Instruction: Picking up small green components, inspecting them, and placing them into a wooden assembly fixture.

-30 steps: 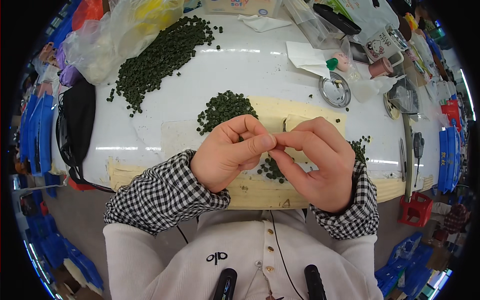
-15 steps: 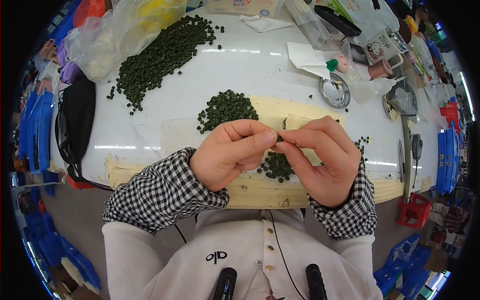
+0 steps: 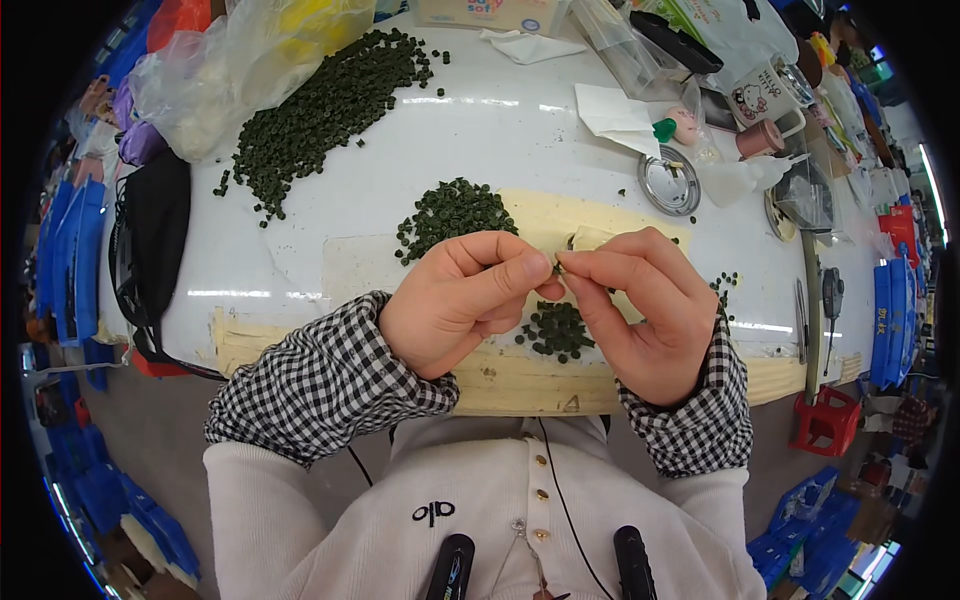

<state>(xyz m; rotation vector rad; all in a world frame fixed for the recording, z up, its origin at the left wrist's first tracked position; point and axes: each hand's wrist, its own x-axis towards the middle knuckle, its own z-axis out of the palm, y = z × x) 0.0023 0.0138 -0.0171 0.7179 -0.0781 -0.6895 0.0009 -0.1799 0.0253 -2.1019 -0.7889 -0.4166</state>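
Note:
Over the front of the table, the fingertips of my left hand [image 3: 455,300] and my right hand [image 3: 645,315] meet, thumb against forefinger on each. Between them sits a tiny dark green piece [image 3: 558,268], mostly covered by the fingers; its exact shape is too small to make out. Just beyond my left hand lies a heap of small dark green pieces [image 3: 455,215]. A smaller cluster of dark green pieces [image 3: 556,332] rests below the fingertips, near the table's front edge. Several loose pieces [image 3: 727,288] lie to the right of my right hand.
A large pile of dark green pieces [image 3: 325,115] spreads at the far left, beside clear plastic bags [image 3: 215,95]. A round metal lid [image 3: 669,182], white paper [image 3: 615,115] and a mug [image 3: 765,95] stand back right. A black cloth bag [image 3: 155,245] lies left; a screwdriver [image 3: 832,295] right.
Both hands have risen slightly away from me. My right fingertips have shifted and tilted around the small piece, which now shows less. The heaps look the same.

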